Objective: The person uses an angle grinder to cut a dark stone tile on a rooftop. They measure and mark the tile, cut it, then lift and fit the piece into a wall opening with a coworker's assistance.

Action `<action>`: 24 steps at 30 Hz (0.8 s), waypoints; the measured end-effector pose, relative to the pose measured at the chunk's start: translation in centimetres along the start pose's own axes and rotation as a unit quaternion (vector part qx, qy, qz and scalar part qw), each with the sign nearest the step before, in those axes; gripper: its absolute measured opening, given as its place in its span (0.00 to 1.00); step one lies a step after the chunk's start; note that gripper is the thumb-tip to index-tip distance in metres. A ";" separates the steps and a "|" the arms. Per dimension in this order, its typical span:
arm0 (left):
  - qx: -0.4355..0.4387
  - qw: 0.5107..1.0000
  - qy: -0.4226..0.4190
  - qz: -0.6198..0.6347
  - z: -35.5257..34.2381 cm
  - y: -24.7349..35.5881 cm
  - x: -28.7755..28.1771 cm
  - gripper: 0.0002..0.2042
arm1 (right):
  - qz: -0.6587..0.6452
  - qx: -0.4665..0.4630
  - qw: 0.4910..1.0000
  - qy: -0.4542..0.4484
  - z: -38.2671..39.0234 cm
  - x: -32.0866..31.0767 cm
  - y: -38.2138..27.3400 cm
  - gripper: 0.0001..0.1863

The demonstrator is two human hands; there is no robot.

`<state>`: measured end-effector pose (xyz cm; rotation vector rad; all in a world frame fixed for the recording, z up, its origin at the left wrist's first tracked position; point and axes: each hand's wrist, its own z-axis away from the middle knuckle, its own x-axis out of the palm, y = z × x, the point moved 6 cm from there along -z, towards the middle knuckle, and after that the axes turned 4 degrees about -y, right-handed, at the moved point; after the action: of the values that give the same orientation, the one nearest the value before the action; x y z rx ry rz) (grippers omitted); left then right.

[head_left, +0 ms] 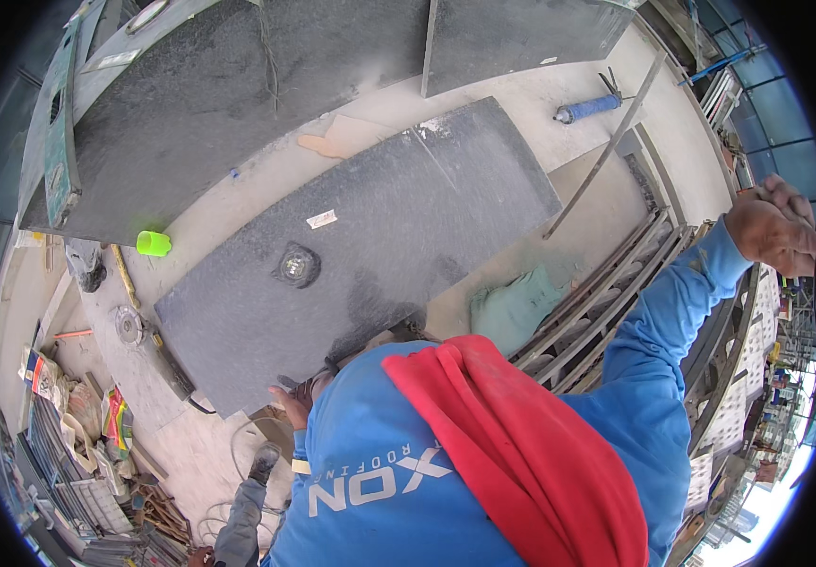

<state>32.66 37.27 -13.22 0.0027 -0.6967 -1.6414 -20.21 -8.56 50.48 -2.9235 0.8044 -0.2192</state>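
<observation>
My right arm, in a blue sleeve, reaches out to the right. My right hand (778,229) is closed in a fist; a dark shape lies against it at the picture's edge, and what it holds is hidden. Low at the left, my left hand (291,404) rests by the near edge of a large dark grey slab (408,217), fingers stretched out, partly hidden by my torso. On the slab lie a white label (321,219) and a small dark round lump (296,266) with a shiny middle. An angle grinder (167,364) lies beside the slab's left end.
Large dark panels (190,113) stand along the back. A bright green cup (154,244) sits near them. Beyond the slab are a blue caulking gun (587,109) and a slanting metal bar (606,151). A teal cloth (516,312) lies near metal rails (606,307). A grey-clad limb (240,524) shows at lower left.
</observation>
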 end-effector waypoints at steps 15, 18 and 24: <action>0.085 0.976 0.144 0.138 -2.9 0.3 2.1 0.36 | 0.109 0.548 0.794 -0.241 37.6 10.2 17.7 0.24; 0.080 0.976 0.161 0.126 -2.5 0.2 1.9 0.36 | 0.190 0.515 0.773 -0.319 38.9 7.3 14.6 0.23; 0.051 0.975 0.173 0.130 -2.3 0.0 1.6 0.35 | 0.183 0.499 0.650 -0.544 47.7 7.9 0.7 0.21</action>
<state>33.20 34.85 -14.57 0.2561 -0.4896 -1.3093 -6.00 -10.42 4.33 -1.3296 0.6402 0.7955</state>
